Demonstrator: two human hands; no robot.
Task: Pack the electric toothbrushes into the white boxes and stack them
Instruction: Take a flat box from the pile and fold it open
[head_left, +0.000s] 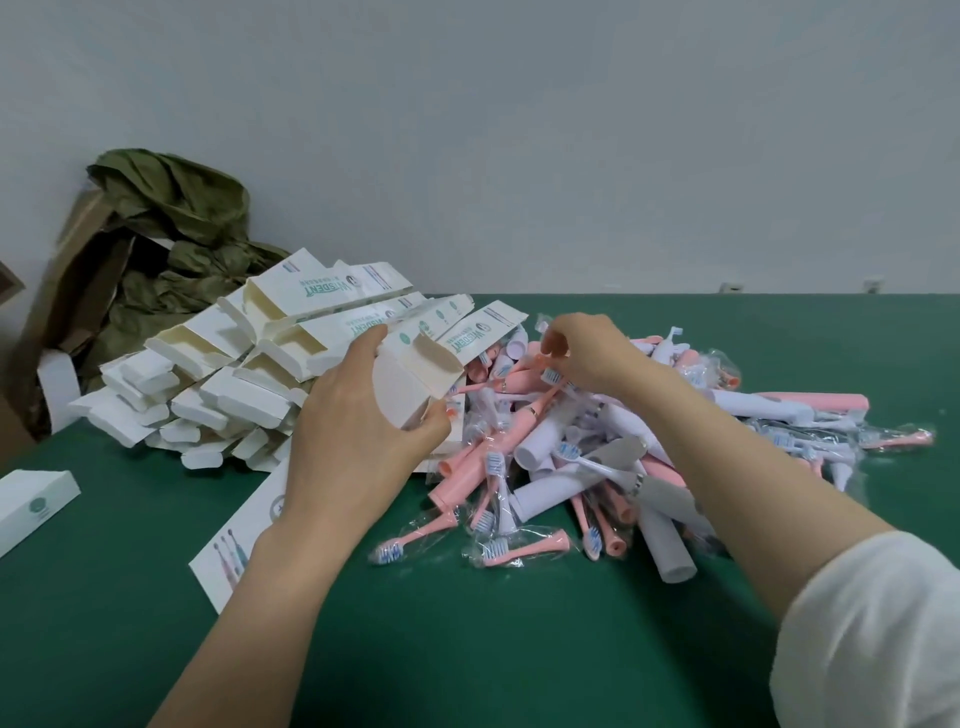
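Pinching a pink toothbrush (541, 401) atop the heap (597, 470), the right hand (589, 358) should lift it clear of its neighbours, then feed it handle-first into the open white box (410, 382) gripped by the left hand (353, 436) just beside.

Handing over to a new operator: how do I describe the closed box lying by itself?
Start at the green table and follow its left edge, nearer than the heap of open boxes. The closed box lies there alone, partly cut off by the frame. Unlike the heap's boxes, its flaps are shut and nothing touches it.
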